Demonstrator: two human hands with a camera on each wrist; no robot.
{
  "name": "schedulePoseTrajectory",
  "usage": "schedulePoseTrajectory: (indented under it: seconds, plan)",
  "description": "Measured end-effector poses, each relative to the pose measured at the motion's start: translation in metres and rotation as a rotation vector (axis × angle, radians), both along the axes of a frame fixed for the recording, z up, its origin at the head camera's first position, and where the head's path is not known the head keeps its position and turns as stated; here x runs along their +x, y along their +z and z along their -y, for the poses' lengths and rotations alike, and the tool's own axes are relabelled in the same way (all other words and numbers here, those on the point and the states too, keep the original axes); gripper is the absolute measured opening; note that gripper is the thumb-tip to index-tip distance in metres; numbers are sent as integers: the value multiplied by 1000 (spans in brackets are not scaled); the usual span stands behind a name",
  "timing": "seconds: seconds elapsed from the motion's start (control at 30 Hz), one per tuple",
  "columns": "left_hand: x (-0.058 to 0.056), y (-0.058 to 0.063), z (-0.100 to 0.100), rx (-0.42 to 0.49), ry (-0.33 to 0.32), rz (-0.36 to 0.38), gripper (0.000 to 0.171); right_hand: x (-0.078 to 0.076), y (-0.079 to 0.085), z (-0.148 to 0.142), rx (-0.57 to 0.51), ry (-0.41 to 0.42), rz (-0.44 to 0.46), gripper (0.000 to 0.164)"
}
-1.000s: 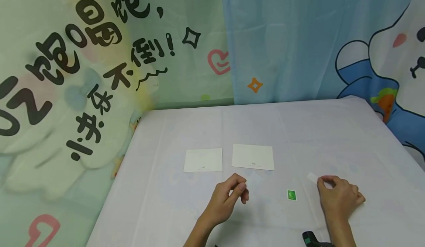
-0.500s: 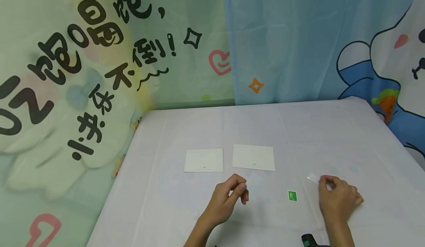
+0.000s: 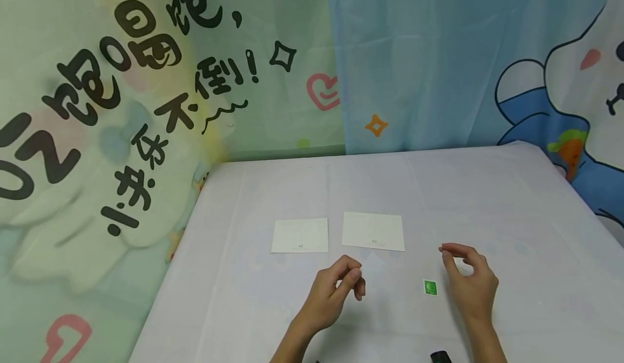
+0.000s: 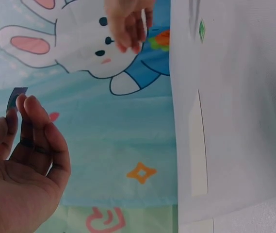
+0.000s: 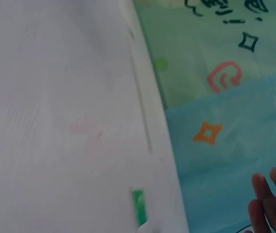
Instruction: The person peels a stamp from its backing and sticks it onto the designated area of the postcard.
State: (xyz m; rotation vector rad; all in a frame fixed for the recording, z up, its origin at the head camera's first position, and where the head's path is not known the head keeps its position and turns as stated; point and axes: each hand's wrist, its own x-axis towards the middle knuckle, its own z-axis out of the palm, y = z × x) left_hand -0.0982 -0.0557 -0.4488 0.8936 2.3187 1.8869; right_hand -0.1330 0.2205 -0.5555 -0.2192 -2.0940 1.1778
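Note:
My left hand (image 3: pixel 331 295) hovers over the table, pinching a small dark stamp-like piece (image 4: pixel 16 99) between thumb and index finger; that piece does not show in the head view. My right hand (image 3: pixel 473 284) hangs to the right of a small green stamp (image 3: pixel 430 287) with a white border. Its thumb and index finger are bent toward each other, and no object shows between them. The green stamp lies flat on the white cloth, also seen in the right wrist view as a narrow green strip. Beyond the hands lie two cream cards, a left card (image 3: pixel 299 235) and a right card (image 3: pixel 373 232).
A white cloth (image 3: pixel 234 309) covers the table. Behind it hangs a printed curtain (image 3: pixel 414 65) with a rabbit, lettering and stars. Part of a black object (image 3: pixel 441 357) shows at the lower edge beside the right forearm.
My right hand has lifted away from a clear piece on the cloth and moved left and slightly forward, nearer the green stamp. My left hand stays in place.

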Motion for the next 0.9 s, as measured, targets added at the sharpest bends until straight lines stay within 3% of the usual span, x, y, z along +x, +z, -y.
schedulePoseTrajectory:
  seconds: [0.23,0.4,0.53,0.7,0.9]
  plan:
    - [1,6,-1,65,-35,33,12,21,71,42,-136,346,-54,15]
    - [5,21,-1,103,-53,52,13,30,89,62,-142,556,-139,28]
    - [4,17,-1,116,-55,55,13,34,94,72,-157,702,-234,38]
    - [0,6,-1,122,-58,61,13,37,102,80,-144,796,-300,42]
    - [-1,1,-2,107,-68,52,13,44,123,87,-101,794,-340,39]
